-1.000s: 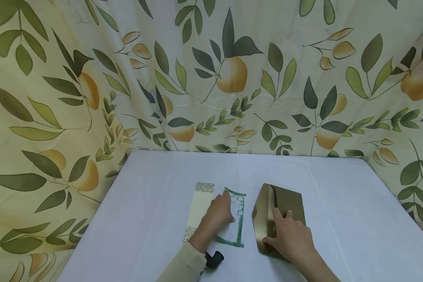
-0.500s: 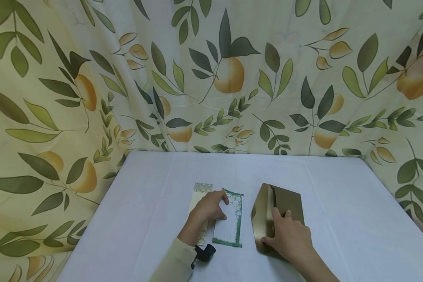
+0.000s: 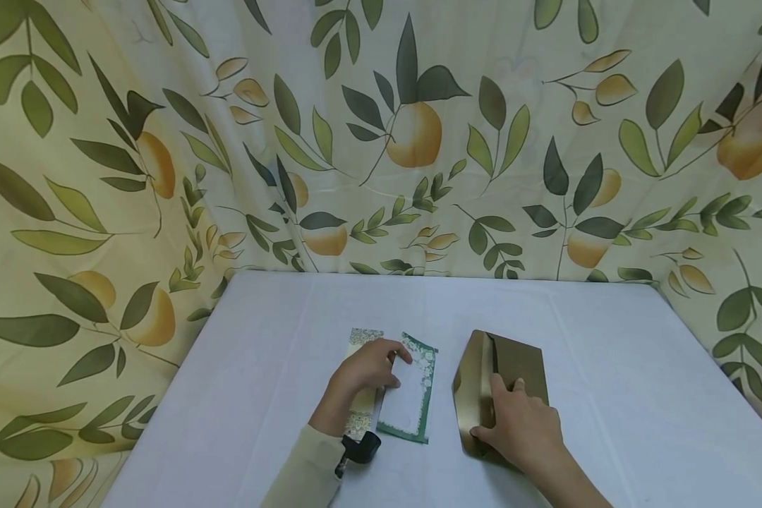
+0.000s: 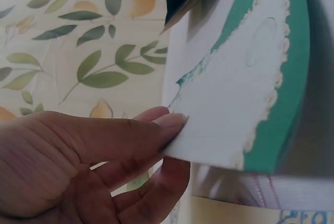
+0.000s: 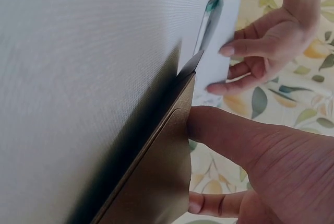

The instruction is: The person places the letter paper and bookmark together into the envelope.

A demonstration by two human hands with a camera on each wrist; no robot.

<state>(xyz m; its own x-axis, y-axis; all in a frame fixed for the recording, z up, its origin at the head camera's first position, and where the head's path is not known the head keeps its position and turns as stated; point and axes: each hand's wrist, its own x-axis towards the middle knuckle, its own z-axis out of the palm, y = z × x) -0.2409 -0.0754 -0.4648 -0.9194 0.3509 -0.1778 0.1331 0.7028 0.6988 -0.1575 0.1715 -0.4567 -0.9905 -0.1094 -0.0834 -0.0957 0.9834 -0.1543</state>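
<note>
My left hand pinches the left edge of a white card with a green border. In the left wrist view the thumb lies on top of the card, which bends and stands partly raised. A cream card with patterned ends lies beneath and beside that hand, partly hidden by it. My right hand holds a gold envelope whose flap stands up along the left side. Up close in the right wrist view, the thumb presses the edge of the envelope, with another finger near it lower down.
A white-covered table carries all these things. Behind it and to the left hangs a curtain printed with fruit and leaves. A black wrist camera sits on the left wrist, close to the cards' lower ends.
My left hand has drawn back to the left from the middle of the green-bordered card to its edge. The card has shifted slightly left and turned a little. My right hand and envelope stay put.
</note>
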